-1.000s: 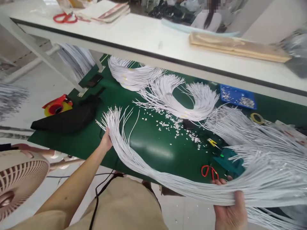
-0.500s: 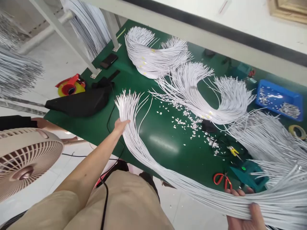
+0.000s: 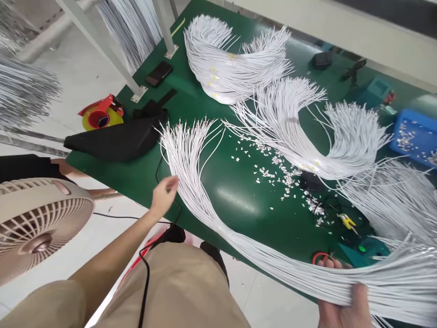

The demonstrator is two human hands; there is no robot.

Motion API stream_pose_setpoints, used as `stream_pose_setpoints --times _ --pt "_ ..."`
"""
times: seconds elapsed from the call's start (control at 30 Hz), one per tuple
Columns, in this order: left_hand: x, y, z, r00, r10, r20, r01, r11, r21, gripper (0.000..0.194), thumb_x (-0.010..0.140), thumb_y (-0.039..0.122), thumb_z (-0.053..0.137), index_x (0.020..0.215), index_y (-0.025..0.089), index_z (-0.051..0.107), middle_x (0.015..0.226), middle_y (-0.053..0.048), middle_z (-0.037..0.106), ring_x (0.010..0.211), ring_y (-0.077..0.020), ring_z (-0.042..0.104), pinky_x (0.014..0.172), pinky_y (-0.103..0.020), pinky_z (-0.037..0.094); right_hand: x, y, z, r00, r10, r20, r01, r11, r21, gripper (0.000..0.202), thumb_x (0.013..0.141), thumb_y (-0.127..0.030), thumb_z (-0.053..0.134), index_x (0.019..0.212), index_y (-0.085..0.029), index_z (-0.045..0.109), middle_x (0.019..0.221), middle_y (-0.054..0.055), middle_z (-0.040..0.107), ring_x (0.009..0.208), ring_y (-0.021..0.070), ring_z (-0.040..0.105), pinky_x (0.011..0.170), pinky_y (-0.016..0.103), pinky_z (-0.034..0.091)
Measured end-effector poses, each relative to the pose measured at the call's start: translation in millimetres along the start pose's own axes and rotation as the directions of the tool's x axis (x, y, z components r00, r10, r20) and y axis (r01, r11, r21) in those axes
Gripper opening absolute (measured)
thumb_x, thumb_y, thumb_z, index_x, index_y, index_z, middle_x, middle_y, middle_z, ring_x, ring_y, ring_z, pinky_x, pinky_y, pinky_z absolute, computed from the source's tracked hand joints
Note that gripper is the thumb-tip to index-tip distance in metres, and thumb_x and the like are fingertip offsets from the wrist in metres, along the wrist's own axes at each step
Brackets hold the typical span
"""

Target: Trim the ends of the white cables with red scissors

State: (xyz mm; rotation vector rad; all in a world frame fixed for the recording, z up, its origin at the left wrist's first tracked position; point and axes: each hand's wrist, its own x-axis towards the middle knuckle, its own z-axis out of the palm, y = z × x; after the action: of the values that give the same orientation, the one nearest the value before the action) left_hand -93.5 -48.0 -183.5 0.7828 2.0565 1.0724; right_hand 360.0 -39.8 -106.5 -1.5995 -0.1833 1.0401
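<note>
A long bundle of thin white wires [image 3: 211, 218] runs across the front of the green table, its tipped ends fanned out at the left. My right hand [image 3: 344, 296] is wrapped round this bundle at the lower right, fingers behind and thumb in front. Close beside the fanned part is my left hand [image 3: 164, 197], its fingers loosely curled with a gap to the thumb and no wires in them. Behind the bundle lie a curved wire bundle [image 3: 303, 136] and another one [image 3: 232, 73], both with yellow marks. Small silvery pieces [image 3: 287, 175] are scattered on the table.
A black pouch [image 3: 118, 139], a red tape dispenser [image 3: 102, 114] and a black phone-like object [image 3: 159, 74] lie at the left. Yellow-handled snips [image 3: 347, 222], red-handled pliers [image 3: 319, 257] and a blue tray [image 3: 414, 136] are at the right. A fan [image 3: 44, 223] stands left, near another person's arm [image 3: 70, 169].
My left hand has let go of the wire bundle and drawn back slightly to the left and down. The wire ends have spread wider. My right hand still grips the bundle; the view has shifted.
</note>
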Motion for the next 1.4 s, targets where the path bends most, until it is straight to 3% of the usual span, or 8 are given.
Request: stream_pose_setpoints --times 0.1,0.27,0.43,0.97,1.07,1.17,1.3,1.4 --pt "-36.2 24.0 34.3 0.862 0.128 0.490 -0.153 0.988 0.011 0.026 0.081 0.030 0.048 0.099 0.021 0.064 0.100 -0.006 0.065 0.091 -0.0193 0.060 0.086 -0.031 0.046 -3.0 -3.8 11.4 0.999 0.006 -0.034 -0.006 1.000 0.009 0.026 0.068 -0.034 0.064 0.088 -0.017 0.060 0.094 0.001 0.061 0.090 0.0139 0.058 0.084 0.031 0.051" --pt "-61.5 65.5 107.3 0.137 0.250 0.959 -0.565 0.814 -0.132 0.074 0.064 0.047 0.064 0.128 0.017 0.042 0.129 -0.012 0.049 0.118 -0.0285 0.043 0.097 -0.038 0.037 -15.7 -14.3 31.5 0.996 0.032 -0.087 -0.030 0.999 0.022 0.024 0.071 -0.032 0.063 0.088 -0.017 0.061 0.098 0.003 0.061 0.094 0.0154 0.058 0.083 0.032 0.052" --pt "-89.2 51.9 164.3 -0.105 0.114 0.988 -0.615 0.773 -0.155 0.110 0.046 0.062 0.067 0.136 0.013 0.027 0.126 -0.018 0.049 0.115 -0.0337 0.047 0.090 -0.041 0.040 -30.3 -19.5 38.9 1.000 0.020 0.018 -0.020 1.000 -0.010 0.030 0.073 -0.039 0.062 0.093 -0.017 0.061 0.100 0.003 0.060 0.094 0.0152 0.058 0.084 0.032 0.052" --pt "-89.5 -7.1 92.5 0.034 -0.315 0.948 -0.602 0.751 0.271 0.056 0.052 0.056 0.066 0.098 0.026 0.058 0.087 -0.006 0.066 0.076 -0.0268 0.063 0.060 -0.034 0.049 -22.9 102.7 36.7 0.912 0.281 0.299 -0.278 0.959 -0.052 0.038 0.076 -0.043 0.057 0.110 -0.027 0.055 0.108 -0.003 0.060 0.096 0.0131 0.058 0.092 0.034 0.046" --pt "-86.6 -11.5 84.9 0.146 -0.223 0.964 -0.631 0.729 0.265 0.059 0.053 0.058 0.065 0.100 0.022 0.058 0.097 -0.009 0.062 0.089 -0.0278 0.059 0.071 -0.036 0.049 -13.5 122.2 23.3 0.931 0.276 0.239 -0.188 0.924 -0.333 0.049 0.076 -0.054 0.050 0.114 -0.023 0.052 0.106 0.002 0.062 0.096 0.0188 0.059 0.085 0.040 0.049" --pt "-79.8 -16.2 79.0 0.265 -0.105 0.959 -0.661 0.704 0.260 0.060 0.057 0.057 0.064 0.104 0.019 0.058 0.104 -0.010 0.058 0.098 -0.0276 0.054 0.079 -0.036 0.046 0.6 123.1 4.0 0.946 0.317 0.062 -0.183 0.685 -0.706 0.046 0.065 -0.053 0.062 0.090 -0.014 0.062 0.079 0.006 0.067 0.079 0.0236 0.063 0.069 0.038 0.052" --pt "-66.7 -30.0 78.5 0.306 -0.072 0.949 -0.653 0.710 0.265 0.047 0.067 0.053 0.058 0.102 0.022 0.060 0.099 -0.005 0.061 0.089 -0.0207 0.058 0.071 -0.029 0.046 10.5 98.8 -2.3 0.953 0.304 0.006 -0.018 0.074 -0.997 0.041 0.062 -0.059 0.059 0.063 -0.018 0.064 0.060 0.005 0.066 0.065 0.0256 0.062 0.066 0.039 0.046" --pt "-60.5 -40.4 83.0 0.335 -0.050 0.941 -0.656 0.705 0.271 0.036 0.075 0.052 0.051 0.097 0.025 0.062 0.088 0.000 0.065 0.078 -0.0169 0.061 0.061 -0.025 0.045 10.5 91.1 24.0 0.980 0.058 0.190 0.183 0.107 -0.977 0.043 0.070 -0.059 0.051 0.070 -0.018 0.066 0.063 0.006 0.067 0.068 0.0246 0.061 0.069 0.035 0.045"
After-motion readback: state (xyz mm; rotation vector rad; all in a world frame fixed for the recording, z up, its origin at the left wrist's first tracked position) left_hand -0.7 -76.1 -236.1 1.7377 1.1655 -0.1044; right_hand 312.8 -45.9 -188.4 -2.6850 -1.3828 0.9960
